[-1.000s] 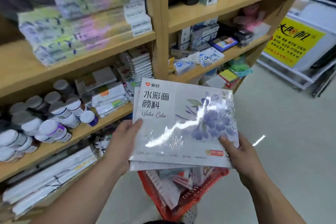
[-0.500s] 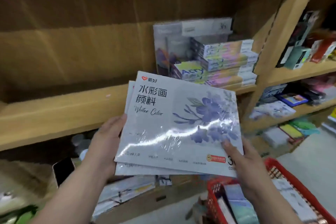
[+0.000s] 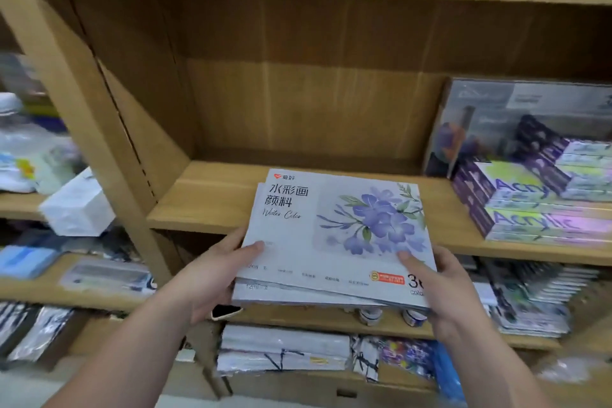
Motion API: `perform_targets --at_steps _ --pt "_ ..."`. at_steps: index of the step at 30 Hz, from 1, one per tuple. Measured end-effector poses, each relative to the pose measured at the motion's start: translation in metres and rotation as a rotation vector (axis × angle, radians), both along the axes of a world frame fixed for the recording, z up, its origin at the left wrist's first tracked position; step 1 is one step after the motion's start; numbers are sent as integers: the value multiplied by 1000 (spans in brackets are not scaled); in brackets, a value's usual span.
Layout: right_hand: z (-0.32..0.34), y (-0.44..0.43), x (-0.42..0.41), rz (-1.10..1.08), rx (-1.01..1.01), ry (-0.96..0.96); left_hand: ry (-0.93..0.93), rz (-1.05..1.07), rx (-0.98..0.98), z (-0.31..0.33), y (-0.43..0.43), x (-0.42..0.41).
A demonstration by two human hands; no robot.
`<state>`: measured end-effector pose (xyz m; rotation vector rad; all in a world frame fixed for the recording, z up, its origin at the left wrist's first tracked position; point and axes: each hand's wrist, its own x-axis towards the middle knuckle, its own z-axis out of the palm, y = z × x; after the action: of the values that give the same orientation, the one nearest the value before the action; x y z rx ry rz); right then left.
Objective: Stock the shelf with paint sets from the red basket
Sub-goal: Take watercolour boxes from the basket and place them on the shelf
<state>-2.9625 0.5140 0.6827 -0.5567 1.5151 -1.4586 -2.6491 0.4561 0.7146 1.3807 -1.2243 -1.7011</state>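
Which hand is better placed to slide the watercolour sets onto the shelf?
Neither alone: left hand and right hand grip opposite near corners of the grey flower-printed watercolour sets, already over the bare wooden shelf board.

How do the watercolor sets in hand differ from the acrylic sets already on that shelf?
The watercolor sets are pale grey with a blue flower; the acrylic sets are purple-edged with green and pink faces. The watercolor sets are gripped by the left hand and right hand, front edge off the shelf; the acrylic sets lie stacked at its right. Both are flat boxes.
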Motion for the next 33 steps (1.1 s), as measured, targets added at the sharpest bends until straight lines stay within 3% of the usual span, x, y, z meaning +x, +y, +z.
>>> perform_targets --at_steps 5,8,12,14,16,23,29,33 --pt "9 -16 -4 -19 31 -38 -178 52 -270 -11 17 -12" --pt "18 -32 -13 -14 33 48 -164 195 -318 -22 19 -17" --pt "39 -40 -28 401 -106 577 -107 269 -303 -27 15 -25" --pt "43 -44 -35 646 -76 800 -71 297 -298 -29 12 -25" --pt "38 -50 -46 752 21 883 -39 300 -302 -30 7 -25" --pt "48 -71 -45 630 166 816 -11 370 -384 -24 -23 -24" --pt "49 -116 -39 118 17 194 45 380 -410 -3 -68 -8" --pt "71 -140 -43 -105 -94 95 6 363 -372 -8 -91 20"
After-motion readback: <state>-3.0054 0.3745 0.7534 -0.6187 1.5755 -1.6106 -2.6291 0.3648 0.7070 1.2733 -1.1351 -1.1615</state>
